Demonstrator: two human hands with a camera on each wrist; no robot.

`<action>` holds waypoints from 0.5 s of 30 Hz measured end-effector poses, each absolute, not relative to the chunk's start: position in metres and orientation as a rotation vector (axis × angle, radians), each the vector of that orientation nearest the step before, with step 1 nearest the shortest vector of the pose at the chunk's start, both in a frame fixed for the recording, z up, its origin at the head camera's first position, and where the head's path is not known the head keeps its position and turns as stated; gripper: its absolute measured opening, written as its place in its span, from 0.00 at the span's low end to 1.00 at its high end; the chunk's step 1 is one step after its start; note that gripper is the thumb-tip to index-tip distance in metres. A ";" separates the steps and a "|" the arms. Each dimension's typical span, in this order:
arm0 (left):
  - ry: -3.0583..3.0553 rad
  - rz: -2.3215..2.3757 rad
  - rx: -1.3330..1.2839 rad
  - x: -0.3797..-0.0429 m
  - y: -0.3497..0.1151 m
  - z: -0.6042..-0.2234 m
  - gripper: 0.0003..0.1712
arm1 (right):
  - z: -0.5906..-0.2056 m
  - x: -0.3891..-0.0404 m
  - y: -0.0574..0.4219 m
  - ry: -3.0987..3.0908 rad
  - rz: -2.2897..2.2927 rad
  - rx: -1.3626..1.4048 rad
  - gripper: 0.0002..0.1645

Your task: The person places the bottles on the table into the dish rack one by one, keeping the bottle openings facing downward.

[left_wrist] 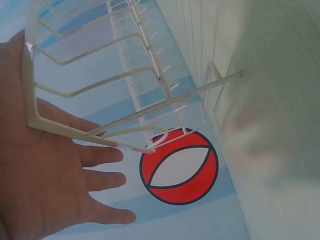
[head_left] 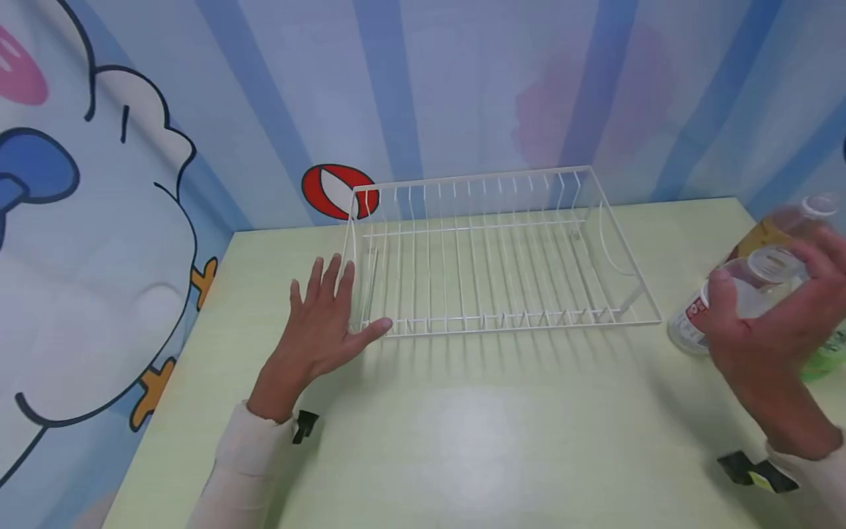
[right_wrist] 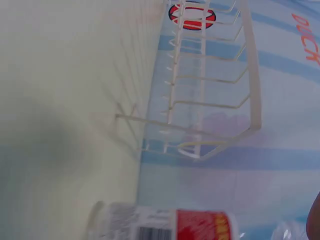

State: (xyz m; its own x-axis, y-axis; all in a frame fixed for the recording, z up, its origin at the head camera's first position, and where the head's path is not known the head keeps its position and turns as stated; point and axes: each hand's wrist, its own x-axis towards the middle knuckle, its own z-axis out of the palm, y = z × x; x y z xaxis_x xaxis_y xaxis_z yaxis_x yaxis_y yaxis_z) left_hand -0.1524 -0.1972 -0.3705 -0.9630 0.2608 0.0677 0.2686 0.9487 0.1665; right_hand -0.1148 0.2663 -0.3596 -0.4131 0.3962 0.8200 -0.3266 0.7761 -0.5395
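Note:
A white wire dish rack [head_left: 472, 332] stands on the pale table against the wall. My left hand [head_left: 320, 316] is at its front left corner, fingers straight and spread, thumb over the front rail; in the left wrist view, the rack's rail [left_wrist: 31, 75] crosses in front of the palm. At the right, my right hand [head_left: 786, 323] is over a group of containers, thumb and fingers apart on either side of a clear-topped bottle [head_left: 775, 263]. Beside the thumb stands a white container with a red label [head_left: 690, 323], whose barcode side [right_wrist: 155, 225] shows in the right wrist view.
Behind the clear-topped bottle is a bottle with a yellow-brown label [head_left: 760, 236]. Something green [head_left: 826, 358] shows under the right hand. The wall [head_left: 463, 88] behind the table carries blue stripes and a red-and-white ball picture [head_left: 324, 191].

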 end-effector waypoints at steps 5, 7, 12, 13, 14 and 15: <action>-3.086 -0.283 -0.397 -0.152 -0.196 -0.370 0.62 | -0.379 -0.101 0.288 -2.006 0.811 -0.238 0.37; -3.084 -0.287 -0.399 -0.152 -0.197 -0.371 0.62 | -0.388 -0.101 0.294 -2.018 0.841 -0.270 0.40; -3.077 -0.305 -0.400 -0.151 -0.197 -0.371 0.62 | -0.406 -0.102 0.301 -2.059 1.047 -0.475 0.45; -3.077 -0.309 -0.399 -0.151 -0.197 -0.371 0.62 | -0.409 -0.103 0.301 -2.077 1.095 -0.537 0.47; -3.077 -0.310 -0.398 -0.151 -0.196 -0.371 0.62 | -0.412 -0.104 0.302 -2.090 1.140 -0.591 0.47; -3.078 -0.312 -0.397 -0.151 -0.196 -0.371 0.62 | -0.414 -0.104 0.302 -2.115 1.166 -0.645 0.49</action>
State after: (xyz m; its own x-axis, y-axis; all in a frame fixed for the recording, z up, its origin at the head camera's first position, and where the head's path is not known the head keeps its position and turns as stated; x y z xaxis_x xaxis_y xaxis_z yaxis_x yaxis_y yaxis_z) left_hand -0.1509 -0.1965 -0.3710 -0.9674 0.2486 0.0479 0.2532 0.9477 0.1944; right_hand -0.1043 0.3023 -0.4142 -0.6813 0.6721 0.2899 0.1138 0.4884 -0.8652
